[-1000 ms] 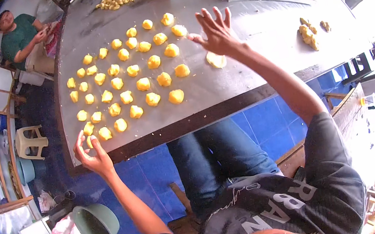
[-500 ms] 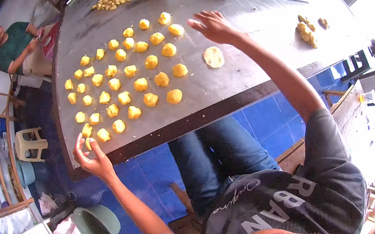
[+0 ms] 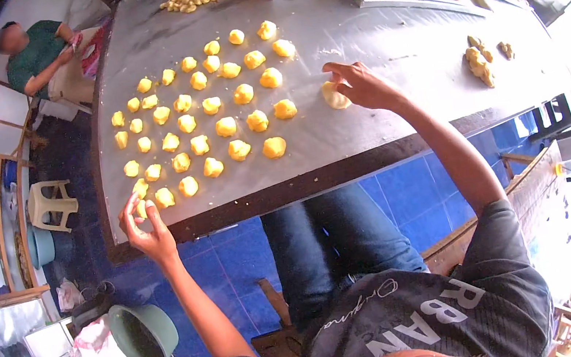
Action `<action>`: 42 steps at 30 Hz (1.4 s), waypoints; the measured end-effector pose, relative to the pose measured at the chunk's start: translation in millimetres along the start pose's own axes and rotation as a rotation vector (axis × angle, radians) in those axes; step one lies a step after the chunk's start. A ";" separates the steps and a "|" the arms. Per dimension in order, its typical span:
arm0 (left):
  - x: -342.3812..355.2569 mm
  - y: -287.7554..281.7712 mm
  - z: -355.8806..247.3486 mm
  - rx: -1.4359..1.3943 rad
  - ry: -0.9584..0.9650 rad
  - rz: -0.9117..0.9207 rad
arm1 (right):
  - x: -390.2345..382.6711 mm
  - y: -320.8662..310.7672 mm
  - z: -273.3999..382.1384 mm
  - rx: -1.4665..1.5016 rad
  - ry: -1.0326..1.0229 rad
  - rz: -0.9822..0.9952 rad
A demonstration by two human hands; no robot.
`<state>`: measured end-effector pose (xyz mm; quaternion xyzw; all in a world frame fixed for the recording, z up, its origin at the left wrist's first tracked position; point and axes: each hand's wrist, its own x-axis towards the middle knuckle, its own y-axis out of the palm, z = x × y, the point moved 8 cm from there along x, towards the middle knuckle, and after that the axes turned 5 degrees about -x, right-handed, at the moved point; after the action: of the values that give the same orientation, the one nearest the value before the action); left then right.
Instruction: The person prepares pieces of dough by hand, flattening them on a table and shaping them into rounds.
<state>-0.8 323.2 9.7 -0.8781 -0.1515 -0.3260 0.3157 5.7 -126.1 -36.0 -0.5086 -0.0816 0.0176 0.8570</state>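
Left hand [image 3: 150, 237]: thumb and fingers around a yellow ball [image 3: 142, 209], near-left table [image 3: 367, 129] corner. Right hand [image 3: 366, 87]: fingers bent over dough [image 3: 335, 99]. Pinching: cannot tell. Dough is flattened, visibly bare; other balls [image 3: 243, 94] sit uncovered.

Head-worn fisheye cam, L of pair, looking dn, fairly nr table [image 3: 338, 134]

Rows of dough lumps [image 3: 257, 121] on a metal table [image 3: 338, 137] mark a food workshop
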 end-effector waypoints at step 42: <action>-71.1 167.3 -133.1 -0.284 0.195 0.218 | 130.0 0.6 28.6 -0.114 -0.216 -0.185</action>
<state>-38.0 105.6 -35.7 -0.8893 0.0233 -0.3915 0.2352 129.3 -86.2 -7.3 -0.5421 -0.2205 -0.0114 0.8108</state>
